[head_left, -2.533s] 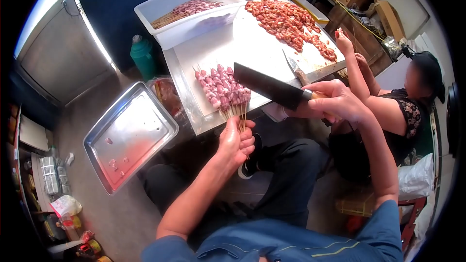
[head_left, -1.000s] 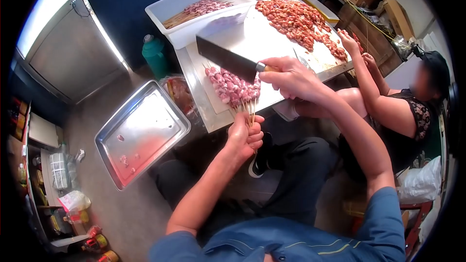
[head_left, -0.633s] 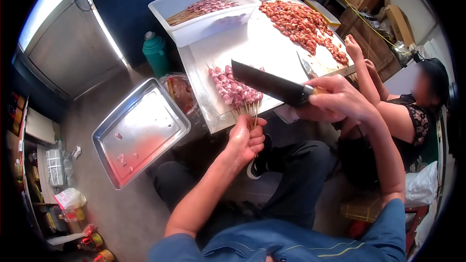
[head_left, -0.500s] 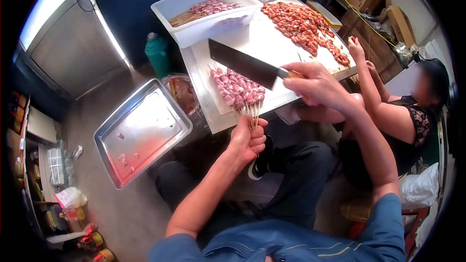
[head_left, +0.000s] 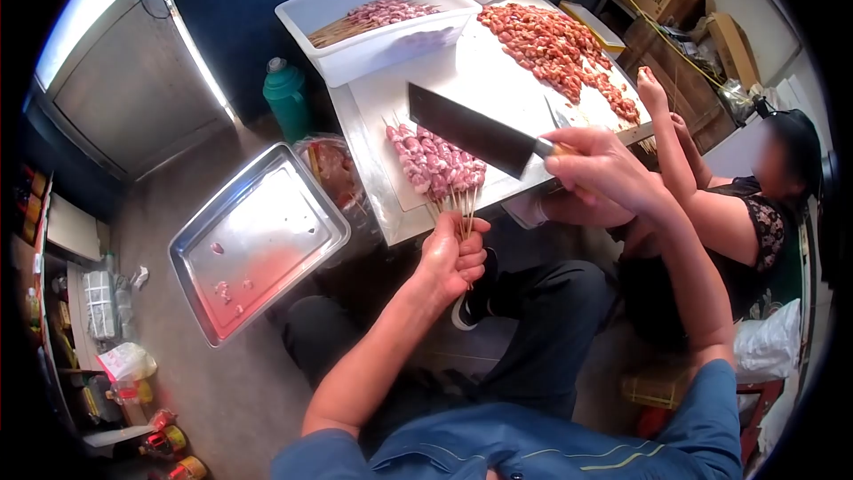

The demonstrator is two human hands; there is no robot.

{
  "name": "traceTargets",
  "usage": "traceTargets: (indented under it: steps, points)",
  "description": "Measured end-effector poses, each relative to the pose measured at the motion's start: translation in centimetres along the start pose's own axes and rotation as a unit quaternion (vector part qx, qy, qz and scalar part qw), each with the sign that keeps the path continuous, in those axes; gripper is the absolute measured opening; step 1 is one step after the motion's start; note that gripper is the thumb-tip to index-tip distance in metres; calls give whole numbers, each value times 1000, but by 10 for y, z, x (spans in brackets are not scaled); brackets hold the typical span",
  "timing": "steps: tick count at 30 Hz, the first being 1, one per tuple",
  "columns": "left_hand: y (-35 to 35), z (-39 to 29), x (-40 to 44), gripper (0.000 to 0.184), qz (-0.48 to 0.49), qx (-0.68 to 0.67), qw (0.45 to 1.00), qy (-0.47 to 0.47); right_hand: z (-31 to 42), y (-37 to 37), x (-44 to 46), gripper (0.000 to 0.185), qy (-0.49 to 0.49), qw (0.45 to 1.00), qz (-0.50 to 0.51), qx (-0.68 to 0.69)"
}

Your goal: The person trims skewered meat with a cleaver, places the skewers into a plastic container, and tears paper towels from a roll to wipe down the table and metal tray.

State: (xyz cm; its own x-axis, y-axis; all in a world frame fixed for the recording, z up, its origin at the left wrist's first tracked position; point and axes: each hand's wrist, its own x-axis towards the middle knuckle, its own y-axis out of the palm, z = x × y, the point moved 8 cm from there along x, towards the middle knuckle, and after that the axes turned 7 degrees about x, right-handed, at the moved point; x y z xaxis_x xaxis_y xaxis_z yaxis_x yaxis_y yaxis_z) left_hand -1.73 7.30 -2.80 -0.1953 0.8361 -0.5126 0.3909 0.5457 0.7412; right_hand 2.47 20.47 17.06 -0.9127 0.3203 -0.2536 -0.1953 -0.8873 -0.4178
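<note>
My left hand [head_left: 455, 253] is closed around the stick ends of a bunch of meat skewers [head_left: 435, 160]. Their pink-red meat pieces lie side by side on a white board [head_left: 369, 111] at the table's near edge. In my right hand [head_left: 604, 169] is the handle of a cleaver [head_left: 475, 129]. Its broad dark blade is raised over the board, in front of the skewers' right part and apart from my left hand.
A white tub [head_left: 382, 49] of skewers stands at the table's back left. Loose red meat [head_left: 551, 49] is heaped at the right, near a co-worker [head_left: 729, 204]. Left of the table are a metal tray [head_left: 258, 240] with meat scraps and a green flask [head_left: 285, 98].
My right hand and the cleaver have moved to the right and slightly down. My left hand keeps its hold on the skewers in the same place.
</note>
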Motion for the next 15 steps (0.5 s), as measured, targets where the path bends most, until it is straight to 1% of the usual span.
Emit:
traceTargets:
  steps: [2,4,6,7,8,10,11,13,14,15]
  points:
    - [1,-1,-1,31,3,3,1000,3,14,12,20,44,-31,1000,0,4]
    - [2,-2,-1,31,6,5,1000,5,18,23,45,44,-48,998,-23,-28]
    - [2,-2,0,31,3,4,1000,8,12,35,57,39,-5,998,-17,-58]
    - [2,-2,0,31,3,4,1000,7,8,38,57,37,35,989,16,-143]
    - [2,-1,0,31,5,3,1000,2,4,38,51,34,-7,993,29,-118]
    - [2,1,1,31,9,-1,1000,-2,-5,25,31,33,47,992,31,-113]
    - [1,1,1,31,3,-1,1000,-4,-4,17,19,33,47,992,32,-114]
    - [0,2,0,31,-4,-2,1000,-7,-5,8,-2,33,38,996,51,-60]
    - [0,2,-1,31,-8,-1,1000,-4,-8,7,-4,33,39,996,53,-61]
    - [0,1,-1,31,-11,0,1000,-1,-8,5,-5,34,20,999,42,-25]
